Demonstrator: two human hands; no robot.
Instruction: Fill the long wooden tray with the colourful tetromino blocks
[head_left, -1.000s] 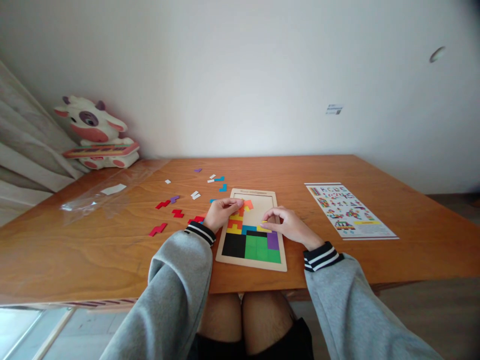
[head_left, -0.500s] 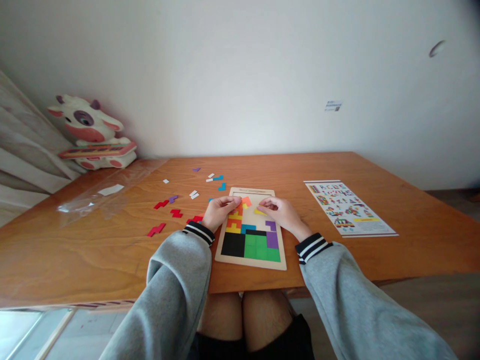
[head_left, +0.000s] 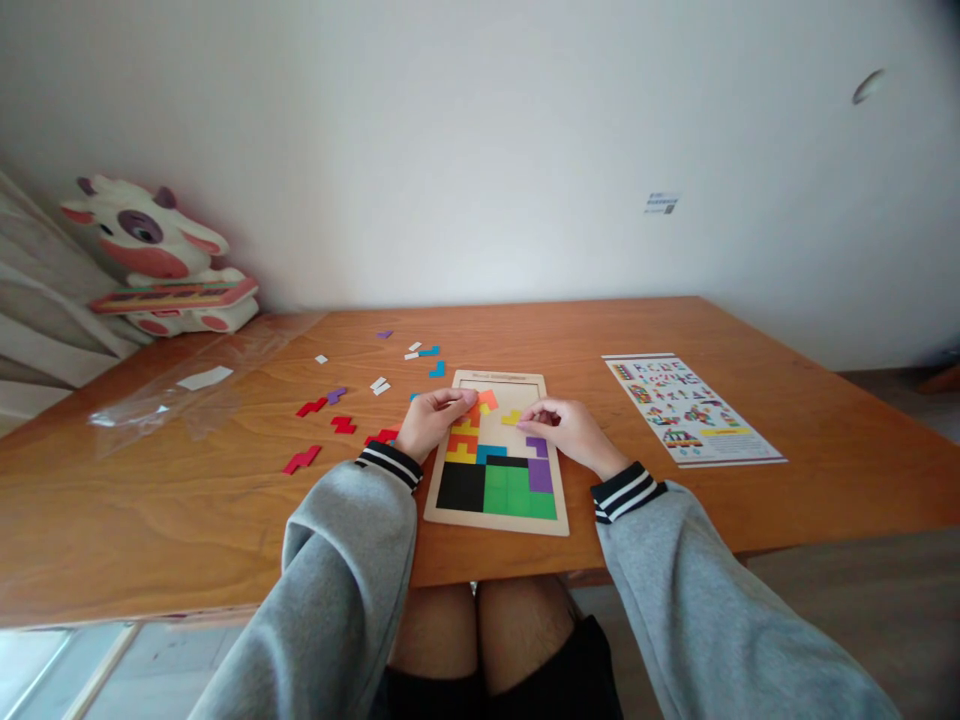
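The wooden puzzle board [head_left: 498,528] lies on the table in front of me, its lower part filled with black, green, purple, blue, yellow and orange pieces. At its upper left, my left hand [head_left: 433,420] has its thumb and fingers pressed together on an orange puzzle piece [head_left: 488,398], which sits askew. A bit of yellow shows by that piece. Over the board's right side, my right hand [head_left: 568,430] pinches a yellow puzzle piece [head_left: 511,417] by its right end. A purple piece [head_left: 536,447] lies just below the right fingertips.
Loose red pieces [head_left: 303,459], white pieces [head_left: 380,386], blue pieces [head_left: 437,369] and purple pieces lie left of the board. A printed pattern sheet [head_left: 694,410] is on the right. Clear plastic wrapping [head_left: 161,390] and a cow-shaped toy keyboard [head_left: 176,290] are at the far left.
The yellow piece at my right fingertips has turned and shows more fully. My left hand stays at the orange piece. The whole view has shifted slightly.
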